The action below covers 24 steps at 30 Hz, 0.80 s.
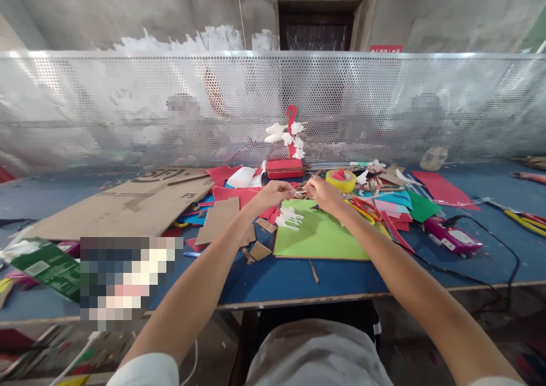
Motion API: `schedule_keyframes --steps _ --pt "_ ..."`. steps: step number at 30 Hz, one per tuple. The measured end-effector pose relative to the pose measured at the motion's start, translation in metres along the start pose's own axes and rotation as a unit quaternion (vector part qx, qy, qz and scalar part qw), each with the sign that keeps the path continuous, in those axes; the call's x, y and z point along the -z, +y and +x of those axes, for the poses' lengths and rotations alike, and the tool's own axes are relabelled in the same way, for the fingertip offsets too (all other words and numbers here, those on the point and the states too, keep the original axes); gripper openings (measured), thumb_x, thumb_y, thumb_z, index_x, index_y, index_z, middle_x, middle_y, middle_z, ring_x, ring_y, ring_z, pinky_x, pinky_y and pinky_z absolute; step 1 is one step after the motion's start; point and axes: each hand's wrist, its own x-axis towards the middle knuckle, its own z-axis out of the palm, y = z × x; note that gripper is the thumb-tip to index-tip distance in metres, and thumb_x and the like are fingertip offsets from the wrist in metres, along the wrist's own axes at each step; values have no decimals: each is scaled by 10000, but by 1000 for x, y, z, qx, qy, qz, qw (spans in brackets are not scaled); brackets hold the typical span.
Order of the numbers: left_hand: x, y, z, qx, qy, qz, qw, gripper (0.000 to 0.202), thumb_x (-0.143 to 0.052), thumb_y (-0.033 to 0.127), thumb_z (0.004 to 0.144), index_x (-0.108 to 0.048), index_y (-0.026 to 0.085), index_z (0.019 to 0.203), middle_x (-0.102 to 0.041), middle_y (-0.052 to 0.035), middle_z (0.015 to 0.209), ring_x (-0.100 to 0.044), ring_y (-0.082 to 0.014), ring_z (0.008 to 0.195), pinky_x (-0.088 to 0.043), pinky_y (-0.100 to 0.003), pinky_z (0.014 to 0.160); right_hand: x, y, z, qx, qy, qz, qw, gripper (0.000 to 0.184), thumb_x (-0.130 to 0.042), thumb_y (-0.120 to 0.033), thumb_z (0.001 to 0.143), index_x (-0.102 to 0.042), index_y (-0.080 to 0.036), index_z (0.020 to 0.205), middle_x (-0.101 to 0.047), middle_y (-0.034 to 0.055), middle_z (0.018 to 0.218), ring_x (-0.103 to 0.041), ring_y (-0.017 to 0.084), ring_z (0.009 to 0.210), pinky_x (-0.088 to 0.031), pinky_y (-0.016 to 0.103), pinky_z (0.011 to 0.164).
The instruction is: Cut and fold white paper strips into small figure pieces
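Between my two hands, above the far edge of a lime-green sheet (324, 235), runs a thin white strip (301, 192), curled and small. My left hand (276, 194) pinches its left end with closed fingers. The fingers of my right hand (323, 193) are also closed, at the strip's right end. White cut shapes with thin prongs (290, 218) lie on the green sheet, just below my hands. Beyond them stands a red upright piece with a looped top (292, 113), bearing white flower-like shapes (288, 138). A red box (284, 168) sits at its foot.
A yellow tape roll (341, 180) and orange-handled scissors (365, 208) lie by my right hand. Large cardboard (123, 204) covers the left side. At right are a purple device (453, 237) with a black cord, and pliers (524, 221). A perforated metal screen (367, 107) stands behind the table.
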Motion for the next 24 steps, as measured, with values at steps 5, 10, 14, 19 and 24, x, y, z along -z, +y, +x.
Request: schedule_keyframes --steps 5,10,14,19,24 --pt "-1 0 1 -16 -14 2 1000 300 -689 413 723 -696 123 798 -599 -20 649 -498 -108 597 -357 -239 585 0 -3 -2 -1 24 -59 998 381 -372 -415 994 -628 -192 822 -694 82 750 -614 197 688 -282 277 587" --pt "0 3 0 -6 -4 17 1000 307 -705 424 699 -706 127 775 -597 -21 622 -499 -115 594 -361 -236 573 3 -4 -4 12 13 6 1000 424 -390 -447 982 -640 -184 763 -681 64 696 -604 173 659 -330 258 602" --pt "3 7 -1 16 3 17 1000 327 -727 434 664 -708 121 759 -582 -13 600 -482 -111 575 -355 -237 563 6 -2 -4 42 -16 137 990 269 -572 -441 893 -666 -189 900 -717 38 838 -636 153 721 -413 235 648" --pt "6 10 -3 17 4 27 999 309 -711 417 680 -714 121 770 -561 -2 602 -448 -100 561 -333 -240 561 6 0 -4 48 -11 148 988 148 -610 -324 873 -680 -194 874 -716 30 849 -626 146 712 -421 244 667" --pt "7 11 -4 17 -2 49 999 300 -714 403 681 -711 118 777 -569 -8 627 -457 -105 575 -331 -244 568 4 -1 -2 36 -13 89 995 128 -562 -259 899 -667 -185 901 -701 46 855 -602 161 749 -383 251 677"
